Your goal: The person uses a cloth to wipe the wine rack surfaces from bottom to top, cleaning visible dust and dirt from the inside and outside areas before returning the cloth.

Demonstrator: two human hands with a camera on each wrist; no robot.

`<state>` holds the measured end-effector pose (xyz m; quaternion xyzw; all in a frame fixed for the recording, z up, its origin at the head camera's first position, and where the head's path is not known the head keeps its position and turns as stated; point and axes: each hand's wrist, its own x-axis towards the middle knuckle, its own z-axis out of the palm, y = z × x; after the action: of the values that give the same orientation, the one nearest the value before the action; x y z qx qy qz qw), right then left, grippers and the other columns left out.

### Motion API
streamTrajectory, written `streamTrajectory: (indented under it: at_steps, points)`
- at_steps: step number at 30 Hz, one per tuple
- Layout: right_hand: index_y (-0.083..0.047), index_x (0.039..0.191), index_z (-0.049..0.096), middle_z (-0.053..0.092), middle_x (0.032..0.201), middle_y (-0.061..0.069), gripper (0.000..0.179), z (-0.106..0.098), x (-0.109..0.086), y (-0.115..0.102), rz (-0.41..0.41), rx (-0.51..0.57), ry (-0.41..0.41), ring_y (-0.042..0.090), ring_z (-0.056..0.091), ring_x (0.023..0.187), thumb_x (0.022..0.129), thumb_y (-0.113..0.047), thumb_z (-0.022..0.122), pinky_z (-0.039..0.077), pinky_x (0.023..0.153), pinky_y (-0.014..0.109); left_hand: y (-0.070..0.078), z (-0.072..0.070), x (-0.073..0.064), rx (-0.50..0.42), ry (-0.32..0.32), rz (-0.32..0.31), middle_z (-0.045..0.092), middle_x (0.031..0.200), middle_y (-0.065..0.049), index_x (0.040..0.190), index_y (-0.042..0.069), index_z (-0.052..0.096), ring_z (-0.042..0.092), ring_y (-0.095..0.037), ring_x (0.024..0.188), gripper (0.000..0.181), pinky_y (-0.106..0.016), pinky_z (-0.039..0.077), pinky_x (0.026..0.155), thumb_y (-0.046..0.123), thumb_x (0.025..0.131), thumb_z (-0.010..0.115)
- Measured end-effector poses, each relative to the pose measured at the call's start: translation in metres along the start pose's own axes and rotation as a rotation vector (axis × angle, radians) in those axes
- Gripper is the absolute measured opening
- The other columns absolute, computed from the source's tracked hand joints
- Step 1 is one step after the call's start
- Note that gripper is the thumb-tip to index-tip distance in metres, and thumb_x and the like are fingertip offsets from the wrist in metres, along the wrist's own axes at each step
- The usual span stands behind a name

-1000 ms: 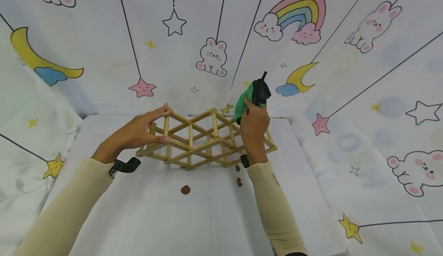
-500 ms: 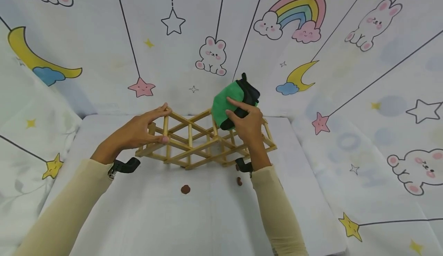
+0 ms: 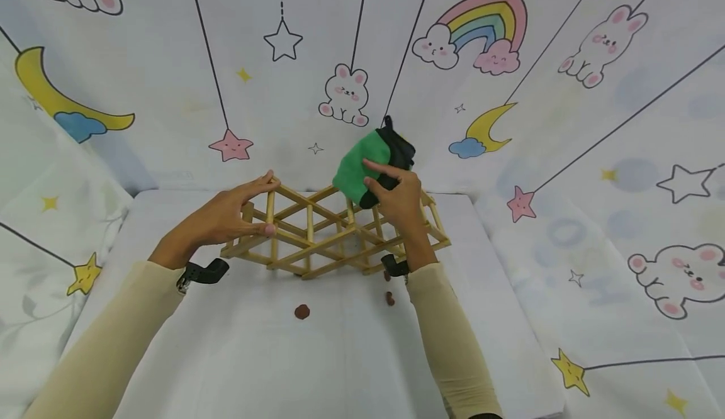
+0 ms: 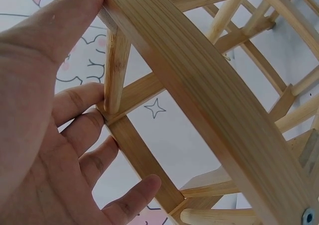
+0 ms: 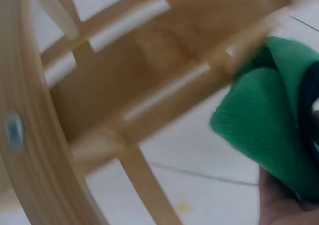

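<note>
A wooden lattice rack (image 3: 310, 224) with crossed slats and round dowels stands toward the far side of the white table. At its left end, my left hand (image 3: 223, 217) grips the frame; the thumb lies on one beam and the fingers (image 4: 79, 100) reach round to another. A green cloth (image 3: 359, 166) with black trim and a small black loop is held in my right hand (image 3: 403, 204), over the rack's right half. In the right wrist view the green cloth (image 5: 256, 113) meets a blurred rail; whether it touches is unclear. Much of the right hand is out of that view.
On the white table (image 3: 340, 368), a round brown piece (image 3: 302, 312) lies in front of the rack. Small brown pieces (image 3: 390, 298) lie near my right wrist. A printed fabric backdrop (image 3: 170, 92) rises close behind the rack.
My right hand has moved left with the green cloth, from the rack's right part toward its middle, and more green faces me. The left hand keeps its grip and the rack stays put.
</note>
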<state>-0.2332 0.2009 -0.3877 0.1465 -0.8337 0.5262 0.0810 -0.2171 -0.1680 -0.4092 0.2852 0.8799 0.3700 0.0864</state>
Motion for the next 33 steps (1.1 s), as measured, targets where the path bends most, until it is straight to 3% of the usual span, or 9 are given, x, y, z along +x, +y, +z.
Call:
streamTrajectory:
  at_steps: [7,9,13,15,18,20,22,28,33]
  points:
    - [-0.025,0.116,0.085,0.075,0.134,0.002,0.027,-0.011,-0.002,-0.01,0.102,-0.094,-0.302,0.021,0.063,0.134,0.092,-0.014,0.085,0.056,0.108,0.046,-0.002,0.004,0.001,0.001,-0.011,0.004,0.015,0.18,-0.007,0.168,0.017,0.035,0.019,-0.043,0.164,0.098,-0.072,0.027,0.124,0.044,0.088,0.086]
    - [-0.024,0.117,0.084,0.075,0.133,0.004,0.027,-0.011,-0.001,-0.012,0.082,-0.066,-0.27,0.022,0.064,0.133,0.092,-0.014,0.085,0.055,0.108,0.047,-0.003,0.004,0.001,-0.001,-0.005,0.005,0.015,0.18,-0.007,0.167,0.016,0.035,0.019,-0.043,0.164,0.098,-0.072,0.027,0.123,0.042,0.088,0.087]
    - [-0.025,0.12,0.083,0.072,0.14,0.004,0.026,0.007,0.001,-0.007,0.047,-0.035,0.028,0.022,0.066,0.131,0.096,-0.017,0.082,0.057,0.106,0.042,-0.005,0.006,0.0,0.002,0.004,0.007,0.015,0.18,-0.008,0.167,0.014,0.036,0.019,-0.044,0.164,0.098,-0.073,0.027,0.123,0.041,0.088,0.087]
    - [-0.028,0.12,0.083,0.072,0.14,0.002,0.025,0.014,-0.001,-0.004,0.059,-0.088,0.079,0.021,0.066,0.131,0.097,-0.019,0.081,0.057,0.105,0.037,-0.005,0.007,0.001,0.004,0.008,0.003,0.016,0.18,-0.007,0.167,0.014,0.036,0.019,-0.043,0.164,0.098,-0.072,0.026,0.124,0.042,0.088,0.087]
    - [-0.031,0.116,0.084,0.073,0.138,0.001,0.024,0.011,-0.005,-0.009,0.096,-0.191,-0.057,0.02,0.069,0.113,0.095,-0.019,0.082,0.059,0.089,0.033,-0.004,0.008,0.001,0.013,0.007,0.001,0.016,0.18,-0.008,0.167,0.015,0.036,0.02,-0.043,0.164,0.098,-0.072,0.025,0.125,0.043,0.088,0.087]
    - [-0.032,0.115,0.084,0.073,0.138,0.0,0.024,0.004,-0.008,-0.017,0.096,-0.198,-0.168,0.017,0.068,0.117,0.094,-0.02,0.083,0.059,0.091,0.033,-0.003,0.008,0.001,0.015,0.01,-0.006,0.016,0.18,-0.007,0.167,0.016,0.036,0.02,-0.042,0.164,0.099,-0.072,0.025,0.125,0.044,0.088,0.087]
    - [-0.029,0.118,0.084,0.072,0.139,0.002,0.025,-0.001,-0.012,-0.026,0.071,-0.152,-0.185,0.018,0.068,0.118,0.095,-0.019,0.083,0.06,0.093,0.036,-0.002,0.008,0.0,0.019,0.013,-0.009,0.016,0.18,-0.007,0.167,0.017,0.036,0.02,-0.043,0.164,0.099,-0.073,0.025,0.124,0.046,0.087,0.087]
    - [-0.031,0.123,0.081,0.073,0.137,0.004,0.029,0.014,-0.046,-0.047,-0.093,-0.052,0.195,0.017,0.071,0.121,0.097,-0.02,0.081,0.063,0.093,0.036,0.002,0.01,0.001,0.044,0.026,-0.008,0.018,0.179,-0.008,0.167,0.019,0.037,0.02,-0.041,0.165,0.102,-0.072,0.025,0.125,0.058,0.086,0.084]
    - [-0.024,0.122,0.082,0.076,0.125,0.017,0.031,0.047,-0.079,-0.05,-0.239,-0.222,0.439,0.026,0.076,0.109,0.094,-0.012,0.081,0.065,0.085,0.042,0.0,0.01,-0.001,0.047,0.058,-0.026,0.019,0.179,-0.006,0.167,0.02,0.038,0.021,-0.039,0.165,0.099,-0.071,0.026,0.125,0.051,0.086,0.086]
